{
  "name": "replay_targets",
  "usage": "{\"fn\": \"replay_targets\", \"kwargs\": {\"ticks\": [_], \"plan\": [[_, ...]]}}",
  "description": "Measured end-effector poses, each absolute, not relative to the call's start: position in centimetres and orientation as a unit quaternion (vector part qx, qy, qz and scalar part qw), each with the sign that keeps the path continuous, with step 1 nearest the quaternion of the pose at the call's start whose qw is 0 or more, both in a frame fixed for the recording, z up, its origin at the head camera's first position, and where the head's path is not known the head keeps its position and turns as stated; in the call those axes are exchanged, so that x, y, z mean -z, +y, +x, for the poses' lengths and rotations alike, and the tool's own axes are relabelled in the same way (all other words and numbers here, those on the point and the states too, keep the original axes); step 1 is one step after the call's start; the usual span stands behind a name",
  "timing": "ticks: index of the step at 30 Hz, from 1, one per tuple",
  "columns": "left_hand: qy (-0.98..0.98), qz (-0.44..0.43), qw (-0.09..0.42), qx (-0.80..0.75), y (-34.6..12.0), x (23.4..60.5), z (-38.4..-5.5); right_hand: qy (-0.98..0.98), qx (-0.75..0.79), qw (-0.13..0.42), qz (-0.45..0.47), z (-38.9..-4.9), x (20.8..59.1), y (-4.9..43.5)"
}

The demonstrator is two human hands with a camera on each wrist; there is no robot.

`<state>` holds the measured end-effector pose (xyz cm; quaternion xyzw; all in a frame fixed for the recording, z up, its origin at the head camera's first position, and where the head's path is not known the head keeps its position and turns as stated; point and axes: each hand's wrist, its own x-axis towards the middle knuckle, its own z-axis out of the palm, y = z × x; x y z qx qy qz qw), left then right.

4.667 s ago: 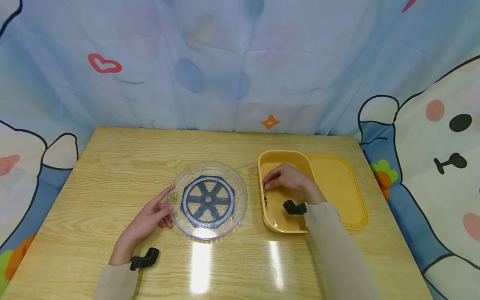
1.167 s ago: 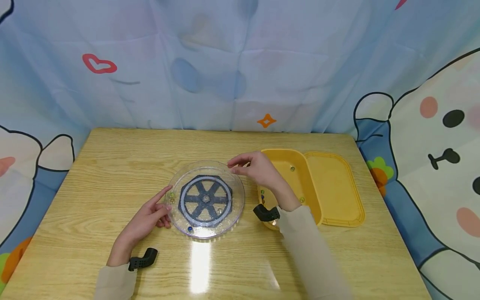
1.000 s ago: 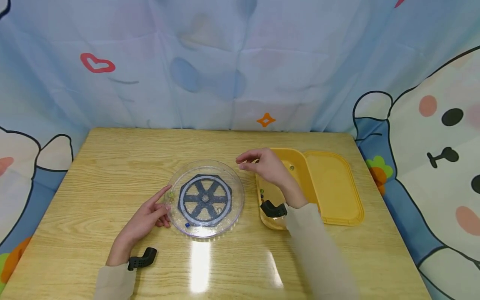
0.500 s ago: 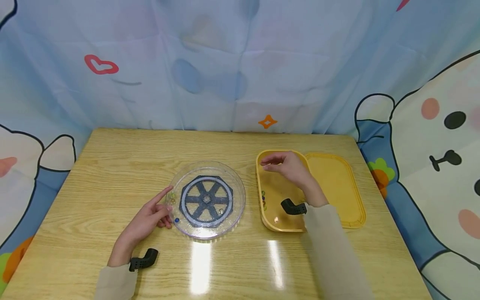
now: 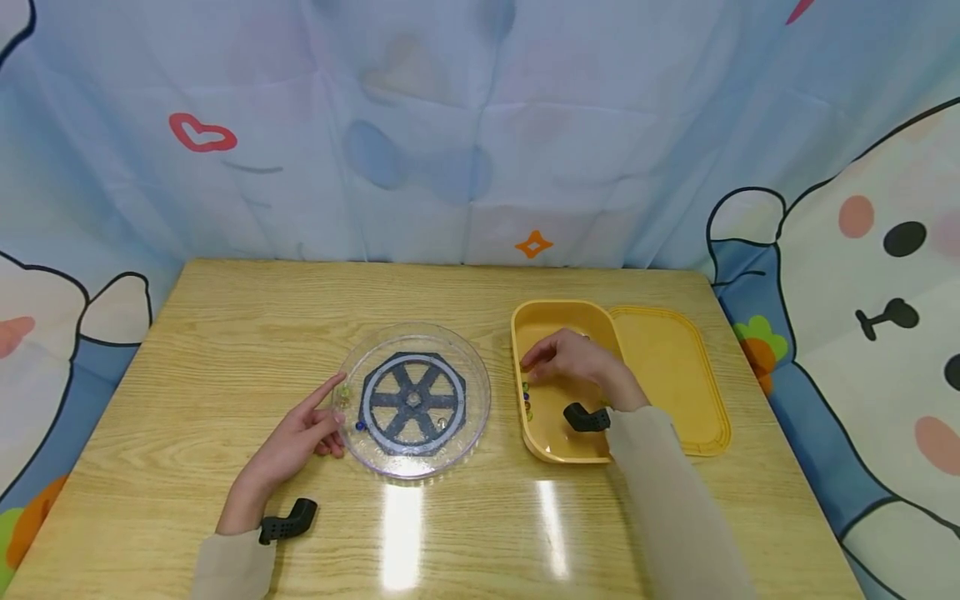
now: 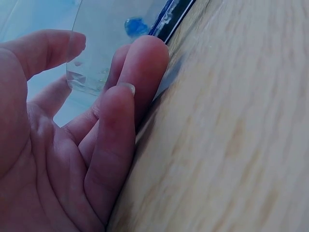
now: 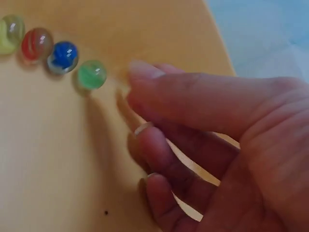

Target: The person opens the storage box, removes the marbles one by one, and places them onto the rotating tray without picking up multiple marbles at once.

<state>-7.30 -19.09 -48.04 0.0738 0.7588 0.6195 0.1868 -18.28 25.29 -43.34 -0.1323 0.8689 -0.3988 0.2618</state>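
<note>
In the head view a clear round dish (image 5: 408, 333) has a dark, six-spoked wheel shape (image 5: 412, 400) at its middle. My left hand (image 5: 300, 429) holds the dish's left rim with thumb and fingers; the left wrist view has the lower fingers close against the table. A blue marble (image 5: 361, 426) and a yellowish one (image 5: 345, 392) lie in the dish near that hand. My right hand (image 5: 577, 358) reaches into the yellow tray (image 5: 558, 442), fingers bent. In the right wrist view its blurred fingertips are beside a green marble (image 7: 91, 75), apart from it, with blue, red and yellow marbles lined up beyond.
A flat yellow lid (image 5: 675, 379) lies right of the tray, partly alongside it. The wooden table (image 5: 465, 533) ends at a patterned curtain (image 5: 420, 208) behind. Black wrist cameras (image 5: 288, 521) sit on both wrists.
My right hand has gone from the dish's far right rim back into the tray and down to the marbles. A blue marble now in the dish has rolled left. My left hand stays put.
</note>
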Motion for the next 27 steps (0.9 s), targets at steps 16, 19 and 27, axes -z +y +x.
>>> {"fn": "replay_targets", "kwargs": {"ticks": [16, 19, 27], "plan": [[0.756, 0.072, 0.185, -0.623, -19.06, 48.05, -7.36, 0.879, 0.344, 0.3, -0.141, -18.34, 44.12, 24.91], [0.756, 0.069, 0.186, -0.624, -19.06, 48.06, -7.36, 0.885, 0.332, 0.291, -0.149, -18.34, 44.12, 24.75], [0.755, 0.071, 0.187, -0.625, -19.01, 48.13, -7.4, 0.886, 0.332, 0.281, -0.16, -18.25, 44.1, 24.68]]}}
